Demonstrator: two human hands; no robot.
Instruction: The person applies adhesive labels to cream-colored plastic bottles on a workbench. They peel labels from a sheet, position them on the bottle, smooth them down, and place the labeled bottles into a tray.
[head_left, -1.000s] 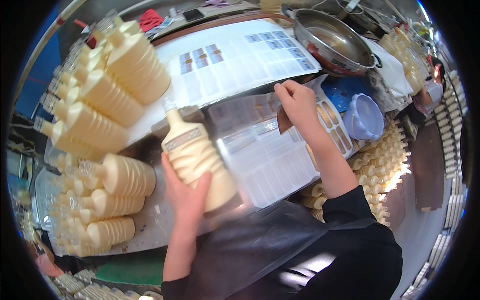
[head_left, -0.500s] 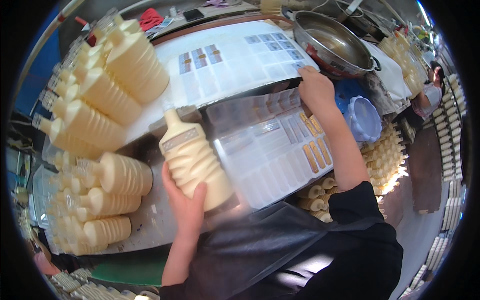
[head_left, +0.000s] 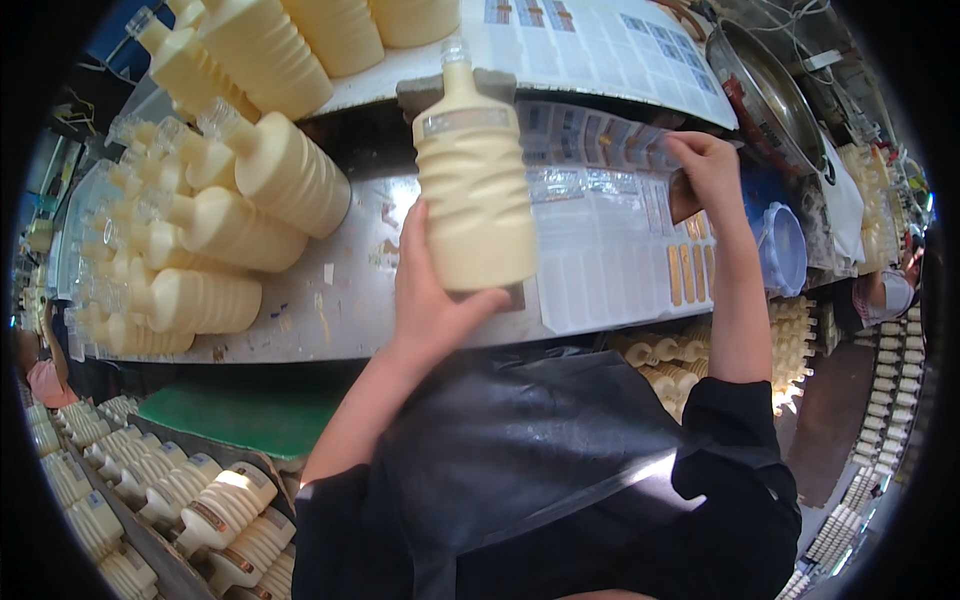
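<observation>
A cream-coloured plastic bottle (head_left: 475, 190) with wavy ridges and a clear neck lies on its back on the worktable, its neck end on a grey block (head_left: 410, 95). A band with small markings crosses its shoulder. My left hand (head_left: 430, 295) cups the bottle's lower left side, thumb across the base. Over the sheets at the right, my right hand (head_left: 715, 165) is closed in a pinch; a small dark brown label-like piece (head_left: 684, 198) shows under its fingers. Beneath it lies a translucent label sheet (head_left: 590, 285) with several gold strips (head_left: 688, 272) and many blank places.
Several more cream bottles (head_left: 290, 175) are stacked at the left. Another label sheet (head_left: 590, 50) lies on the raised white board behind. A large metal pan (head_left: 765, 95) and a blue basin (head_left: 783, 250) stand at the right. Rows of bottles (head_left: 230, 505) fill the lower left.
The view has shifted, so the table sits higher. My right hand has come back from the far sheet to the nearer one, a dark piece now at its fingers. My left hand stays on the bottle.
</observation>
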